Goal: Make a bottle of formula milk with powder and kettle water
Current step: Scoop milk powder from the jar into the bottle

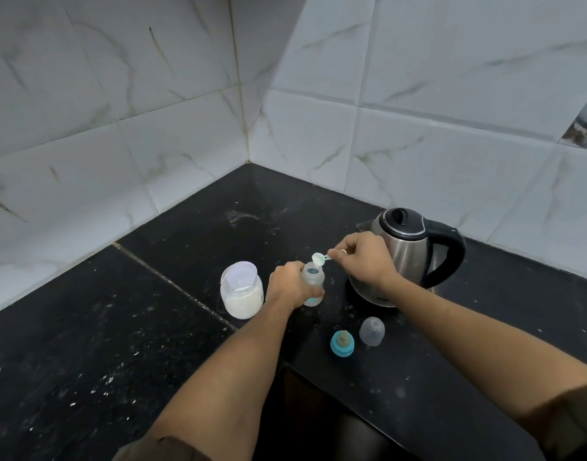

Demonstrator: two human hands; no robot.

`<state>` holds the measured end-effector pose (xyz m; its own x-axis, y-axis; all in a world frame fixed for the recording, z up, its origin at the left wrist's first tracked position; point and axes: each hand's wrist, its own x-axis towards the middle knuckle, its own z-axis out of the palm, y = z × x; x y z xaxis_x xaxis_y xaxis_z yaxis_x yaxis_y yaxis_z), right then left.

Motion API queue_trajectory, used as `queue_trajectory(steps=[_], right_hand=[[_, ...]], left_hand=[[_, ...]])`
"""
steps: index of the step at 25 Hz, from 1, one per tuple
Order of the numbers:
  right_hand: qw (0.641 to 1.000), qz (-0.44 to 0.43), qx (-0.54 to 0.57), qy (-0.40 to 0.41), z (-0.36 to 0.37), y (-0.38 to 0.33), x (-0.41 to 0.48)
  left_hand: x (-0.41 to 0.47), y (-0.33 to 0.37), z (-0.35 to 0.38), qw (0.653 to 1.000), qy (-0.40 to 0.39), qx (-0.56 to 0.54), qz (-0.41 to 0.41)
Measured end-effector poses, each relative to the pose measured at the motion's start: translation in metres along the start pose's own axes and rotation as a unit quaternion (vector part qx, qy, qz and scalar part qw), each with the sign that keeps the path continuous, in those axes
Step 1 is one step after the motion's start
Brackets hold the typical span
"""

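Forearms (252, 361) reach forward; left hand (287, 282) grips the baby bottle (313, 281), right hand (365, 261) pinches the powder scoop (317, 258) at its mouth, probably tipping next.

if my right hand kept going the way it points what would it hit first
Probably the left hand gripping the bottle: the right hand points left, its scoop just over the bottle's mouth. Height is unclear; if it passes above, the powder jar comes next.

A home kitchen corner: black stone counter (86, 327), marble-look wall tiles (418, 78) (stained grout), electric kettle (408, 254).
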<state>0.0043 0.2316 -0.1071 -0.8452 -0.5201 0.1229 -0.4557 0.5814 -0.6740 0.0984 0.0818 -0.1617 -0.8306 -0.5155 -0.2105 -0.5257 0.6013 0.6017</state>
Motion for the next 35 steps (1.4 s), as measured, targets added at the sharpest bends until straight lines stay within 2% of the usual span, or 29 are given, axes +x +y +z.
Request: queue_trajectory(steps=[4,6,9,13,16,20,23,26,29,31,35], right_hand=[[0.987,-0.146,-0.070,-0.012,-0.001,0.004,-0.006],[0.964,-0.231,-0.130,-0.008,0.000,0.008,-0.010],[0.922,-0.338,-0.186,0.045,0.000,0.015,-0.011],[0.879,-0.412,-0.227,0.078,-0.004,0.018,-0.013],[0.864,-0.433,-0.244,0.081,-0.006,0.020,-0.014],[0.863,-0.436,-0.245,0.071,-0.007,0.022,-0.017],[0.884,-0.407,-0.216,0.078,-0.010,0.022,-0.018],[0.935,-0.316,-0.129,0.097,-0.015,0.014,-0.013],[0.980,-0.175,-0.039,0.082,-0.018,0.008,-0.007],[0.992,-0.109,-0.003,0.064,-0.018,0.005,-0.003],[0.997,-0.047,0.046,0.043,-0.015,0.000,0.000]], left_hand=[[0.002,0.006,-0.008,1.000,0.026,0.007,0.007],[0.002,0.010,-0.011,0.999,0.039,0.013,0.017],[0.003,0.013,-0.016,0.999,0.043,0.017,0.025],[0.003,0.016,-0.022,0.998,0.052,0.015,0.028],[0.002,0.016,-0.023,0.998,0.054,0.021,0.031],[0.000,0.015,-0.022,0.998,0.045,0.027,0.033],[-0.002,0.015,-0.019,0.999,0.036,0.022,0.031],[-0.005,0.012,-0.014,0.999,0.029,0.010,0.024],[-0.010,0.007,-0.008,1.000,-0.007,0.002,0.013],[-0.013,0.004,-0.004,1.000,-0.029,0.001,0.007],[-0.015,0.000,-0.002,0.999,-0.045,-0.012,0.000]])
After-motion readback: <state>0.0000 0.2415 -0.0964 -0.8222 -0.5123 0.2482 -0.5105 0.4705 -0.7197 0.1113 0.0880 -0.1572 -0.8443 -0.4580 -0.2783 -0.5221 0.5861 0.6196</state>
